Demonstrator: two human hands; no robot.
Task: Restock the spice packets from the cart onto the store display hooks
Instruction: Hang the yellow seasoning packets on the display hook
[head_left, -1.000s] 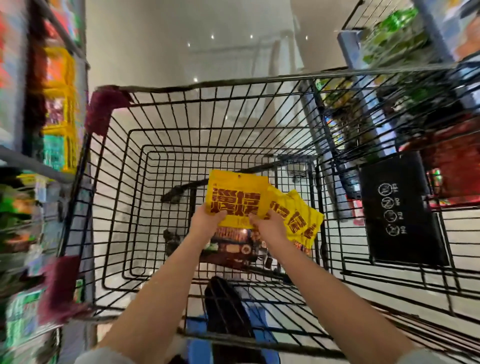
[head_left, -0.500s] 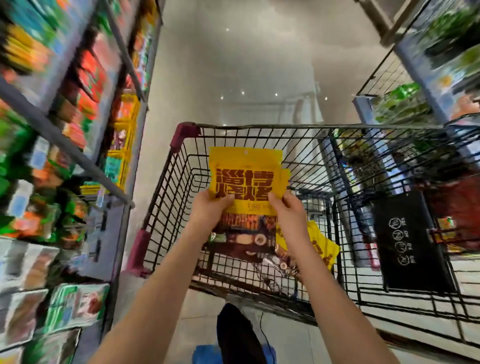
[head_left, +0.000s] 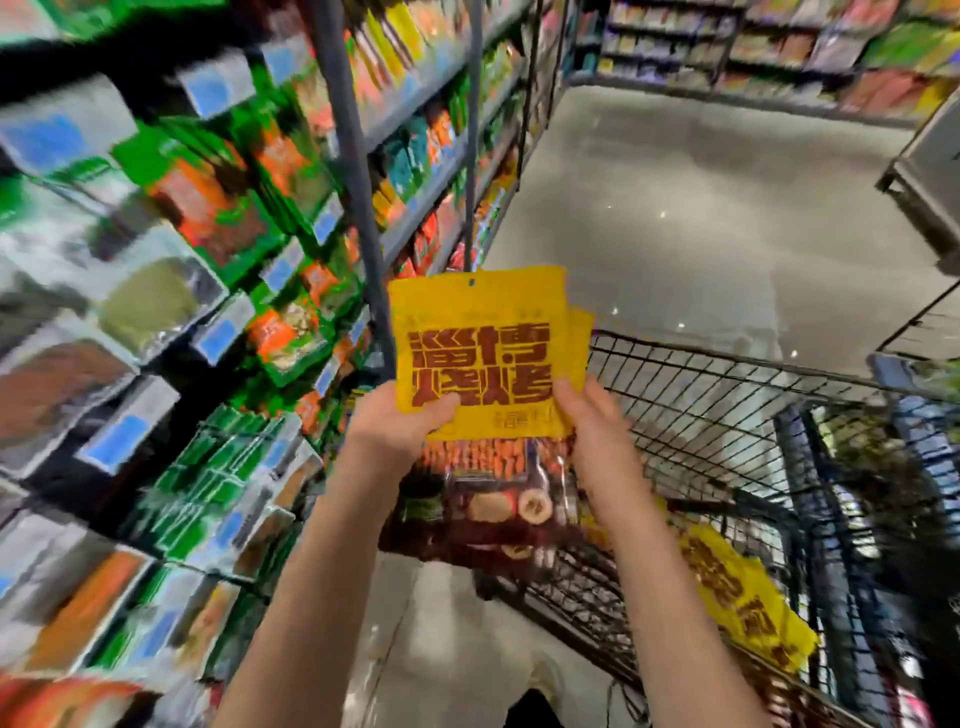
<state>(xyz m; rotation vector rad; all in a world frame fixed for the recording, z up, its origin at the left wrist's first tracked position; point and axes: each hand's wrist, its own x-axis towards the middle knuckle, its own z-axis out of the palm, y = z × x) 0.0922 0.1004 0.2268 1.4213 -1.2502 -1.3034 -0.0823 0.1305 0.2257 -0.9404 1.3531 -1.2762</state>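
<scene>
Yellow spice packets held up by the cart, grip of left hand and right hand pinching the stack's lower sides. Seemingly mid-carry toward the shelves. Next up: finding a free hook, lining up the top hole.

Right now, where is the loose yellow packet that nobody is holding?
In the head view, the loose packet lies lower right inside the cart, below and right of the right hand, which grips the held packets.

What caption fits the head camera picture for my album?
A person's left hand and right hand hold yellow spice packets between stocked shelves and the cart.
</scene>
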